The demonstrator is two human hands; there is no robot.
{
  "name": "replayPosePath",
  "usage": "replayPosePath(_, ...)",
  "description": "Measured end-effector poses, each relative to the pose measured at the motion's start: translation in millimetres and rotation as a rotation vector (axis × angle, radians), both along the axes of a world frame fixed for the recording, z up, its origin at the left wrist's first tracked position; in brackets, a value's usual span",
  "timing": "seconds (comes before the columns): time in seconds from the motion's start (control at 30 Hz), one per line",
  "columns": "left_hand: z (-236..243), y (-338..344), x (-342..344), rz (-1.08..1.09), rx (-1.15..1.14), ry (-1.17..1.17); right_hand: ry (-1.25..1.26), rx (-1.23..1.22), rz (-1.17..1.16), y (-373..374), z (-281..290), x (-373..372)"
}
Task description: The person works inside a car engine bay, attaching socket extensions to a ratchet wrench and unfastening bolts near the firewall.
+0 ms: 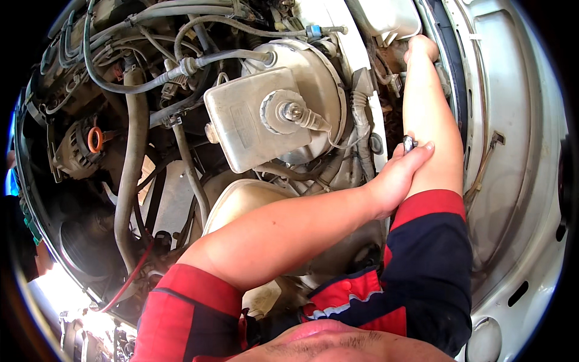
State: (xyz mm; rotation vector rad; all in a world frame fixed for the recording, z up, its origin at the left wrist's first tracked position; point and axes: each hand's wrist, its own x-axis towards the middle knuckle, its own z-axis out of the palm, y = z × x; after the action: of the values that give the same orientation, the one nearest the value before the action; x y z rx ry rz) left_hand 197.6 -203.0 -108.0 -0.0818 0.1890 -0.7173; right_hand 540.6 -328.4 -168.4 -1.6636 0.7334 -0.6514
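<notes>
My left hand (401,175) grips a small shiny metal tool (408,143) and lies against my right forearm, its thumb pointing up. My right hand (420,48) reaches up the narrow gap at the right side of the engine bay, just below a translucent white container (386,18); its fingers are mostly hidden. Left of my arms sit a brake fluid reservoir (235,133) with a capped fitting and the round brake booster (319,90) behind it.
Hoses (136,139), wiring and an alternator (78,151) fill the left of the engine bay. A pale plastic tank (235,199) lies below the reservoir. The silver body edge (512,181) runs along the right.
</notes>
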Motion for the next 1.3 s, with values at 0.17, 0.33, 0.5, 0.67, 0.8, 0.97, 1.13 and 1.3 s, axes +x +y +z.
replayPosePath(0.17, -0.4, -0.8, -1.3, -0.002, -0.008, -0.027, 0.018, -0.023, -0.038, -2.7, -5.1, 7.4)
replayPosePath(0.33, -2.9, -1.2, -1.2, 0.015, -0.030, -0.034, 0.082, -0.146, -0.048, -5.9, -10.8, 14.0)
replayPosePath(0.5, -6.2, -1.6, 0.8, 0.002, -0.099, -0.033, 0.245, -0.389, -0.036, -22.9, -21.6, 34.4)
replayPosePath(0.67, -2.2, 2.2, -0.9, 0.033, -0.076, 0.010, 0.294, -0.350, 0.015, -37.2, -19.5, 40.8)
replayPosePath(0.8, 3.7, 6.0, -2.5, 0.031, -0.068, -0.023, 0.332, -0.299, 0.042, -22.2, -4.1, 22.5)
replayPosePath(0.97, 2.5, 6.4, 0.2, 0.020, -0.056, -0.059, 0.458, -0.247, 0.137, 3.5, 18.6, -3.1)
replayPosePath(1.13, -5.1, 1.8, 1.7, 0.010, -0.144, -0.077, 0.457, -0.248, 0.138, 2.3, 19.6, 3.4)
replayPosePath(1.3, -5.5, 1.5, 2.5, -0.001, -0.150, -0.048, 0.484, -0.298, 0.182, -11.2, 12.5, 15.3)
